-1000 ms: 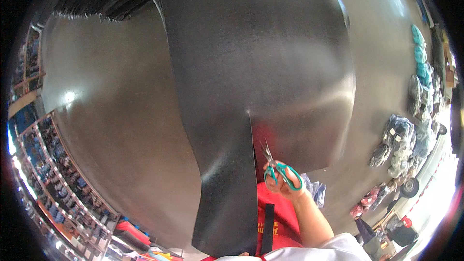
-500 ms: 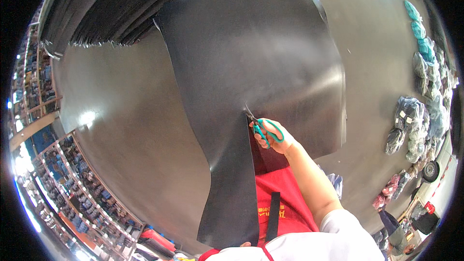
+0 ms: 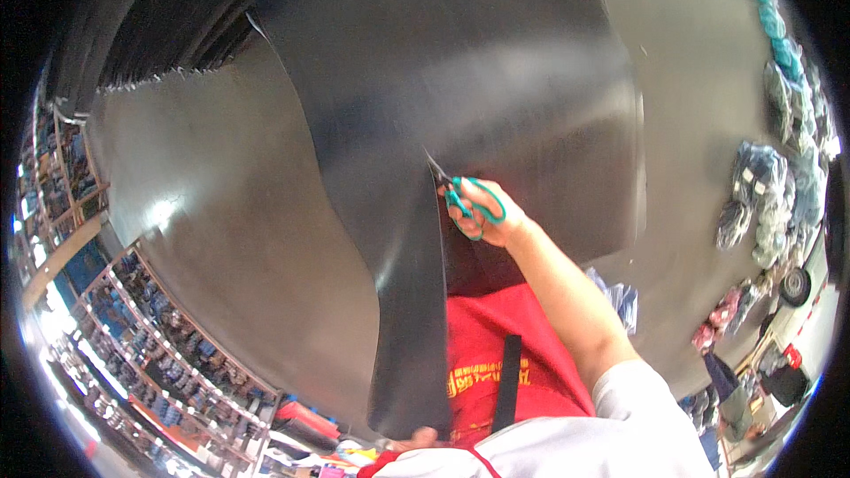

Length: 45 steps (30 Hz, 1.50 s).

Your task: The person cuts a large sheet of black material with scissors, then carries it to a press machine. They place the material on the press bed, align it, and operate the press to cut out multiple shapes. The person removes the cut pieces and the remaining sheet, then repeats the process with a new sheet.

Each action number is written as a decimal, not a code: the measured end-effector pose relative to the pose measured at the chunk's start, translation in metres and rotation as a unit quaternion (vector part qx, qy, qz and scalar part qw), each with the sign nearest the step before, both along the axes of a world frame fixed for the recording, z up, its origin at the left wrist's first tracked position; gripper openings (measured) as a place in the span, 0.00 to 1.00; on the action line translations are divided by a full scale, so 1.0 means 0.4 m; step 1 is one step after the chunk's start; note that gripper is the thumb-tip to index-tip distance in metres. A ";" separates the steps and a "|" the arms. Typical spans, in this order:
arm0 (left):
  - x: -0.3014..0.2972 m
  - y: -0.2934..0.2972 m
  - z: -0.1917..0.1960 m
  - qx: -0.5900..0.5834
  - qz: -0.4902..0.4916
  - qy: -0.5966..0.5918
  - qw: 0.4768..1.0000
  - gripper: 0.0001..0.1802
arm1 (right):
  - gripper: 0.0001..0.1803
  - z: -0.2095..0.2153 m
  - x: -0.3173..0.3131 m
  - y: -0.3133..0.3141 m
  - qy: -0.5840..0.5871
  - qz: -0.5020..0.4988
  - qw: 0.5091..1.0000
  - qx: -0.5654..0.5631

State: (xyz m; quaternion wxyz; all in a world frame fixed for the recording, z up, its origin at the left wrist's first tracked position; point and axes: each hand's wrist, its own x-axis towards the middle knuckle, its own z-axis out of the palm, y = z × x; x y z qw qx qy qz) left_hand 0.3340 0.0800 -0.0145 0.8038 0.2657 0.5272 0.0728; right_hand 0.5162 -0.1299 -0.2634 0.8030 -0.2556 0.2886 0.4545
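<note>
My right hand [image 3: 485,212] is closed around a pair of scissors [image 3: 479,198] with teal handles. The dark blades lie at the upper end of a long slit in a large black sheet [image 3: 496,62], which looks smooth and flexible, like rubber. Left of the slit, a strip of the sheet [image 3: 409,327] runs down toward my body, its left edge curving. At the strip's lower end my left hand [image 3: 416,439] pinches the edge; most of that hand is hidden. The right part of the sheet hangs beyond my red apron [image 3: 522,372].
Many dark sheets [image 3: 177,18] hang at the upper left. Stocked shelves [image 3: 168,336] line the left side. Bagged bundles [image 3: 757,186] lie along the floor at the right, near a wheel [image 3: 795,286]. Folded plastic-wrapped goods [image 3: 615,301] sit beside my right forearm.
My right hand and the scissors have moved up and slightly left, and the slit reaches farther up in the picture. More of my left hand shows at the strip's lower end. The view has shifted.
</note>
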 end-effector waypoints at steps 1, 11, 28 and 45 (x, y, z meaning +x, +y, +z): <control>0.015 0.016 0.010 -0.003 0.012 -0.017 1.000 0.34 | 0.22 -0.004 0.004 0.001 0.001 0.006 1.000 0.020; 0.512 0.287 0.015 0.015 -0.231 -0.387 0.893 0.26 | 0.26 0.042 -0.073 -0.131 -0.160 0.063 0.983 0.071; 0.233 0.272 0.047 0.022 -0.105 -0.237 0.966 0.08 | 0.27 0.080 0.016 0.008 -0.132 0.050 0.990 0.003; -0.191 0.066 0.014 -0.028 -0.219 0.232 0.948 0.09 | 0.20 0.091 0.043 0.090 0.000 -0.074 0.996 -0.052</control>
